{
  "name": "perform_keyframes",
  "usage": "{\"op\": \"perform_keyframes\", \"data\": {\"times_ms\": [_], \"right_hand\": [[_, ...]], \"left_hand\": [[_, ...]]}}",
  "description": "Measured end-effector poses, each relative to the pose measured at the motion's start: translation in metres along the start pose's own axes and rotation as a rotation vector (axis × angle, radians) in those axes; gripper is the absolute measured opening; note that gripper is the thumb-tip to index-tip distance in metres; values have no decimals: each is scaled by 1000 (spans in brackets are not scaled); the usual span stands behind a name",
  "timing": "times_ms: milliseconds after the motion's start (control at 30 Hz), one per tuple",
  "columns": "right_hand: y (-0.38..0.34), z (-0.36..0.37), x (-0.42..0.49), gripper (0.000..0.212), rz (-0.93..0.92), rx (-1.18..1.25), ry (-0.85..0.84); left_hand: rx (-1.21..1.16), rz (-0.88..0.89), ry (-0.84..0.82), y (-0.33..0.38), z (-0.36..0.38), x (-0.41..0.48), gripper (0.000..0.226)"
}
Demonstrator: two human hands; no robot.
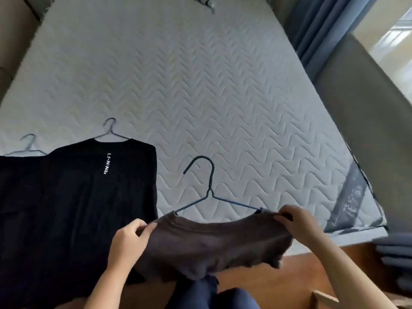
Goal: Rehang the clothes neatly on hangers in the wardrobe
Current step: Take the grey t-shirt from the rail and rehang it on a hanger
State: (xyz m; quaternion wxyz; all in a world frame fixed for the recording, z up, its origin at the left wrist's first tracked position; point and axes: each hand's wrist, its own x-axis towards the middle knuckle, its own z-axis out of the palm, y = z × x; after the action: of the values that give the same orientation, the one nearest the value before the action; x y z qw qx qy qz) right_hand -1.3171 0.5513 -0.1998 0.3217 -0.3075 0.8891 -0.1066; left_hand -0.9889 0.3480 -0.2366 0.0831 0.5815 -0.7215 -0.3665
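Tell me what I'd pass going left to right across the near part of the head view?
First a black garment → black shirt with white lettering → left hand → brown top, pinched by both hands → right hand → grey folded stack.

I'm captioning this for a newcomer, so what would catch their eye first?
At bottom centre, the left hand and right hand pinch the neckline of a brown T-shirt over a dark blue wire hanger. To its left, a black LI-NING top on a grey hanger lies on the white quilted mattress.
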Motion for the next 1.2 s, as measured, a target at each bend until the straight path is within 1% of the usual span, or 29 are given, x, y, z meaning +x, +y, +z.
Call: {"op": "perform_keyframes", "data": {"times_ms": [67,167,233,300,400,533,633,767,867,967,1100,1200], "right_hand": [[-5,-1,32,31,-39,-54,-44],[-8,-2,76,17,-80,-111,-105],[-7,0,107,14,-117,-141,-117],[-7,7,136,11,-152,-203,-128],[-11,22,177,18,-198,-268,-171],[-18,39,222,17,-193,-222,-158],[-28,38,258,16,-214,-183,-107],[-58,27,321,16,-281,-183,-14],[-80,25,369,18,-301,-204,57],[-93,29,416,17,-280,-195,77],[-100,43,475,16,-230,-199,124],[-96,64,512,17,-177,-197,112]], "left_hand": [[56,-47,-7,4,6,20,30],[173,-125,-49,12,12,51,39],[255,-197,-112,11,17,67,49],[247,-268,-156,1,24,75,49],[168,-340,-162,-15,30,90,40],[153,-317,-116,-10,35,135,30],[157,-269,-54,-5,40,174,30],[167,-200,49,2,44,239,29],[197,-157,83,4,51,296,29],[192,-141,92,1,69,351,30],[171,-174,129,-7,102,421,31],[190,-194,118,-20,132,462,33]]}}
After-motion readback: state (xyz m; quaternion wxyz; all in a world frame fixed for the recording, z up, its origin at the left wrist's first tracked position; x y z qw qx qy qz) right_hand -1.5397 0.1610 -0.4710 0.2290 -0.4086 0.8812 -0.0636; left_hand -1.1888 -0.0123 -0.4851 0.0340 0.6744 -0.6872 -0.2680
